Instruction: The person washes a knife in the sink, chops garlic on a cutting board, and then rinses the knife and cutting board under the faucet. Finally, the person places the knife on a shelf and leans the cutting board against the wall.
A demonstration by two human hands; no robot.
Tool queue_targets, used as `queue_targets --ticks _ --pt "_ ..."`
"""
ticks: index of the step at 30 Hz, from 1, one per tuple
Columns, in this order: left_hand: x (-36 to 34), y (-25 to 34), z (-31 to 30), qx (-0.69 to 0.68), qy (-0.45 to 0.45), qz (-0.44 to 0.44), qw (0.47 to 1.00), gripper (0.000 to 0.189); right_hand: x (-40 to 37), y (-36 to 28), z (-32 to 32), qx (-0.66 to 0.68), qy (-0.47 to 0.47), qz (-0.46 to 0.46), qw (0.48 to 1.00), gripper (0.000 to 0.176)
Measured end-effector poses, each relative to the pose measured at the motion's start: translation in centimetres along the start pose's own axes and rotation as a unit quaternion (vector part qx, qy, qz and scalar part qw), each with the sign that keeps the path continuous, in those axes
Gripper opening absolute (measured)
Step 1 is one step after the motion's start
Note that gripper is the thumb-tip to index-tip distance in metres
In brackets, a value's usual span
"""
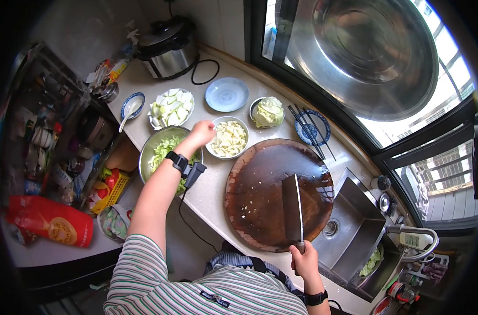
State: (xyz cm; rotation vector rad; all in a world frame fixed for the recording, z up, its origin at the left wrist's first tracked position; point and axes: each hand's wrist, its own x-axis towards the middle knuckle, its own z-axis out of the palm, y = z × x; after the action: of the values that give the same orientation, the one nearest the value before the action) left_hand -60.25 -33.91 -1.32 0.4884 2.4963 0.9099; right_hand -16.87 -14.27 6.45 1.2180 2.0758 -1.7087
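Note:
My right hand (305,261) is closed round the handle of a cleaver (292,210), whose broad dark blade rests over the round wooden chopping board (249,220). The board is wet, with a few small pale bits on it. Stretched forward, my left hand (202,133) has its fingers curled together at the left rim of a white bowl of chopped pale vegetable pieces (229,139). What those fingers hold, if anything, is hidden. Below my left forearm is a metal bowl (143,167) of shredded green vegetable (163,152), partly covered by the arm.
Behind stand a plate of sliced pale-green vegetable (171,107), a blue plate (227,94), a cabbage (268,112) in a bowl, and chopsticks (308,128) across a patterned plate (323,124). A sink (349,226) lies right; a pressure cooker (168,50) stands back left.

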Motion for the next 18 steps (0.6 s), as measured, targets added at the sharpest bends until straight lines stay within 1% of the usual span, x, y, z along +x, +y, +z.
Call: queue_targets --ticks 2,4,5,7,8,10,11,12,14,16,18 --pt "-1.3 2.7 1.3 0.185 -0.010 0.000 0.983 0.049 -0.1 -0.3 0.1 -0.004 -0.001 0.003 1.000 0.017" --pt "-0.8 3.0 3.0 0.206 -0.089 -0.003 0.974 0.069 -0.1 -0.5 0.2 -0.009 0.000 0.007 1.000 0.017" --pt "-0.7 3.3 4.0 0.205 -0.089 -0.003 0.975 0.069 -0.1 -0.5 0.2 -0.003 -0.002 0.005 1.000 0.018" --pt "-0.6 4.5 5.7 0.269 -0.050 -0.072 0.959 0.082 -0.1 -0.5 0.2 0.002 -0.002 0.002 1.000 0.018" --pt "-0.3 4.9 6.0 0.268 -0.050 -0.070 0.959 0.082 -0.1 -0.3 0.2 0.005 -0.001 0.002 1.000 0.018" --pt "0.0 5.5 6.2 0.242 -0.048 -0.127 0.961 0.088 -0.2 -0.3 0.2 0.007 -0.001 0.002 1.000 0.018" --pt "-0.2 5.7 6.3 0.214 -0.014 -0.141 0.967 0.078 -0.2 -0.4 0.2 0.007 0.000 0.002 1.000 0.018" --pt "0.1 5.2 6.3 0.215 -0.012 -0.140 0.967 0.078 -0.2 -0.5 0.2 0.009 0.002 0.002 1.000 0.018" --pt "0.6 3.3 6.1 0.126 -0.007 -0.069 0.990 0.069 -0.2 -0.6 0.2 0.007 0.006 0.001 1.000 0.017" --pt "0.5 2.8 5.6 0.101 0.047 -0.052 0.992 0.056 -0.3 -0.7 0.0 0.004 0.010 0.002 1.000 0.017" --pt "0.4 2.1 4.3 0.050 0.083 -0.007 0.995 0.050 -0.4 -0.6 -0.1 -0.002 0.009 -0.002 1.000 0.017"
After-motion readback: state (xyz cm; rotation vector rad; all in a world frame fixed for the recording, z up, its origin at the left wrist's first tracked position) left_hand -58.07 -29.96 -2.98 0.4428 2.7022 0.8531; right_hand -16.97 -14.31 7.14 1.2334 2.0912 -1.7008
